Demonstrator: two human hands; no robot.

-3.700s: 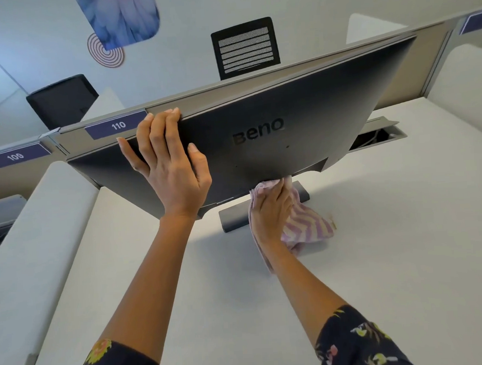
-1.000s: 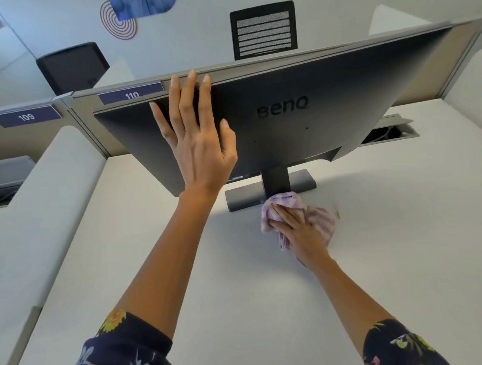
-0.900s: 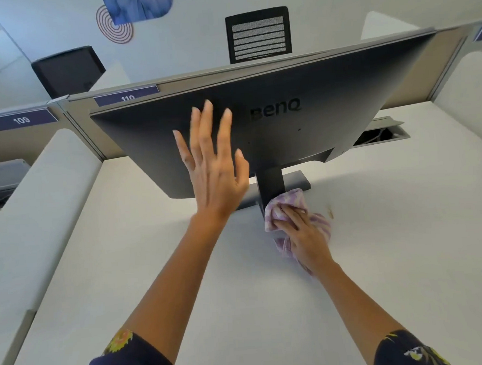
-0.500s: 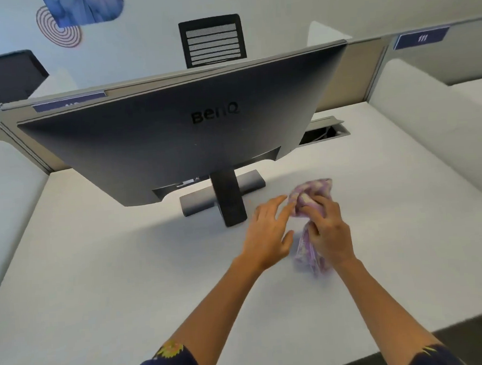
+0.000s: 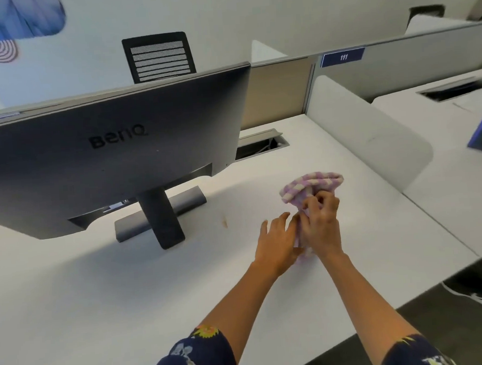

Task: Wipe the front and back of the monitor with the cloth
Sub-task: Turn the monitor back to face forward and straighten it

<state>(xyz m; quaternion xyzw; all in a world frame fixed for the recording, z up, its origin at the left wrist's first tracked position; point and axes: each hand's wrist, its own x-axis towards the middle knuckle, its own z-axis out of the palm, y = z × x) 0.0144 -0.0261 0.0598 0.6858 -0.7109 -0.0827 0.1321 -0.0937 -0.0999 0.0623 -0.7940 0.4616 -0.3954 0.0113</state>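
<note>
The right hand [image 5: 321, 225] has its fingers [image 5: 318, 203] curled tight round the middle of the purple-and-white striped cloth [image 5: 311, 182]. It holds the cloth bunched above the white desk [image 5: 128, 302], with the loose top puffing out at 12 o'clock of the knuckles and a short tail hanging below the palm. The left hand [image 5: 276, 241] sits just beside it at 9 o'clock. Its fingers [image 5: 281, 219] are stretched nearly straight and a little spread, their tips against the lower part of the cloth. Its thumb lies under the hanging tail, and whether it pinches the fabric cannot be told.

The monitor [image 5: 106, 162] stands well apart from both hands, at roughly 10 o'clock of them. Its dark grey back, with the maker's name on it, faces the person. It is upright on its stand [image 5: 163, 218], whose flat base rests on the desk. Neither hand touches it. A small brown mark [image 5: 224, 221] shows on the desk between the stand and the hands, at 9 o'clock of the left hand. Dark flowered sleeves [image 5: 194, 357] cover both upper forearms.
</note>
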